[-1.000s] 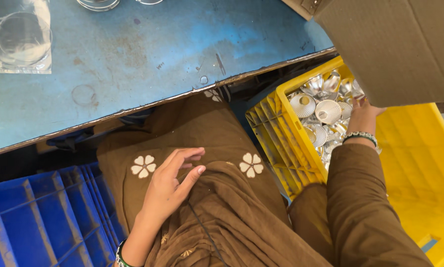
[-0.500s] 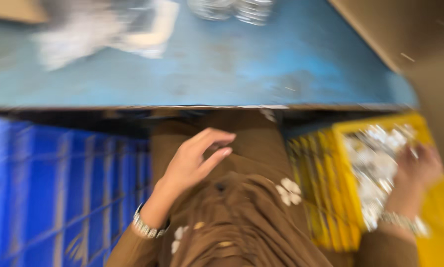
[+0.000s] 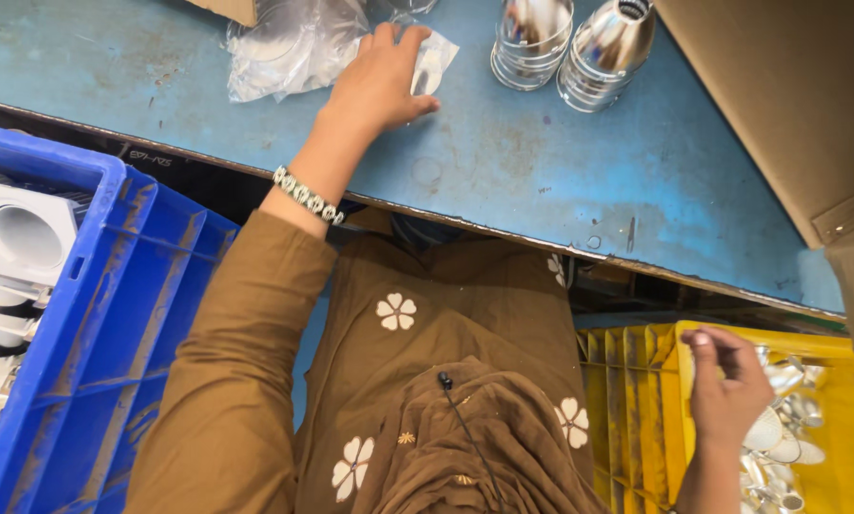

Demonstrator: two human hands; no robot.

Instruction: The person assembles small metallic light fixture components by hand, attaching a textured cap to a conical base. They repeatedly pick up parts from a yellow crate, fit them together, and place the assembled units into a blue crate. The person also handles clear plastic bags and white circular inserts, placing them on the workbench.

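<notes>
My left hand (image 3: 381, 81) reaches up onto the blue table (image 3: 541, 171) and lies on a clear plastic bag (image 3: 298, 43), fingers spread over its right end. My right hand (image 3: 726, 385) hangs over the yellow crate (image 3: 636, 419) at the lower right, fingers curled above several shiny silver reflector cups (image 3: 784, 438); whether it holds one is hidden. Two stacks of silver reflectors (image 3: 574, 43) stand on the table to the right of my left hand.
A blue crate (image 3: 113, 314) at the left holds white plastic housings (image 3: 18, 238). A brown cardboard box (image 3: 807, 105) stands at the upper right, over the table's edge. My lap in brown flowered cloth fills the gap between the crates.
My left hand has risen from my lap to the table and landed on the plastic bag. The view has swung left and up; my right hand stays over the yellow crate.
</notes>
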